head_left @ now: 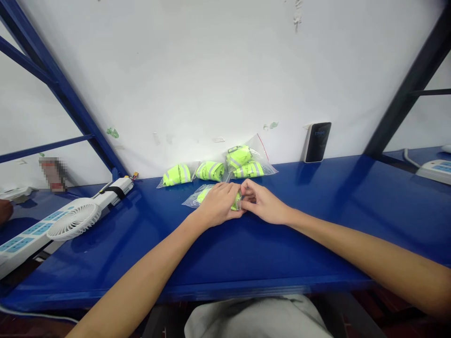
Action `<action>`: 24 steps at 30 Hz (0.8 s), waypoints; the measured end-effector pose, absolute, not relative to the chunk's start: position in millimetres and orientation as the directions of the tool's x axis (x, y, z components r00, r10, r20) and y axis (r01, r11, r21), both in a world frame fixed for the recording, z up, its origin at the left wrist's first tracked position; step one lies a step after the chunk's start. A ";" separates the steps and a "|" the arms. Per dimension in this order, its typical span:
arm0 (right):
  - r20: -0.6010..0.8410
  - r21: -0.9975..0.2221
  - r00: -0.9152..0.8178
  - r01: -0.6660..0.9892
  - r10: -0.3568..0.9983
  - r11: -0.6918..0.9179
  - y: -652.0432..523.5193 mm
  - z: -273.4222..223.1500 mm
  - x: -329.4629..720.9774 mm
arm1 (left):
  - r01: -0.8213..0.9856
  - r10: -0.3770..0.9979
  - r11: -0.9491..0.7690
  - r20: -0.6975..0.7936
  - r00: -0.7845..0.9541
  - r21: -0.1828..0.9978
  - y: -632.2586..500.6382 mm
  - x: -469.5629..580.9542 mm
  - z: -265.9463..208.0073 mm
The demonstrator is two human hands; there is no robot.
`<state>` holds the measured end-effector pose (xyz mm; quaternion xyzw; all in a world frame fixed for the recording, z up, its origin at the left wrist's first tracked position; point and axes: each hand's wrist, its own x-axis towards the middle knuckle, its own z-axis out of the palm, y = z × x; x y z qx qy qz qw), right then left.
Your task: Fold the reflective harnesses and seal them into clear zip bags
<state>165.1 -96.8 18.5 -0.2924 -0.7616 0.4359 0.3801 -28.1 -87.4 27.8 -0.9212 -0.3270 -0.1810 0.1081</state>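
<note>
On the blue table, my left hand is closed over a clear plastic bag holding a folded neon-yellow reflective item. The hand hides most of the bag; its left end and a yellow patch by the fingertips show. My right hand pinches the bag's right end between thumb and curled fingers. Behind my hands, more bagged yellow bundles with grey reflective stripes lie against the wall: a left bundle, a middle bundle and a right bag with a red seal line.
A white power strip runs along the left side, with a small white fan on it. A black-fronted device leans on the wall at right. Blue metal frames rise at both sides. Another person's hand shows at far left.
</note>
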 end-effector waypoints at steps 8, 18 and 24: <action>0.254 -0.938 -0.706 -0.014 0.661 0.346 -94.1 22.8 170.1 | 0.598 0.545 -0.799 0.492 0.679 0.060 -89.4 -34.1 21.3; 0.040 -0.846 -0.911 0.188 0.411 0.499 -106.9 39.8 174.8 | 0.256 0.349 -0.934 0.488 0.800 0.248 -101.8 -42.3 28.6; 0.222 -0.428 -0.827 0.394 0.517 0.814 -136.2 66.7 176.8 | 0.381 0.576 -0.817 0.594 0.561 0.433 -96.2 -48.5 28.5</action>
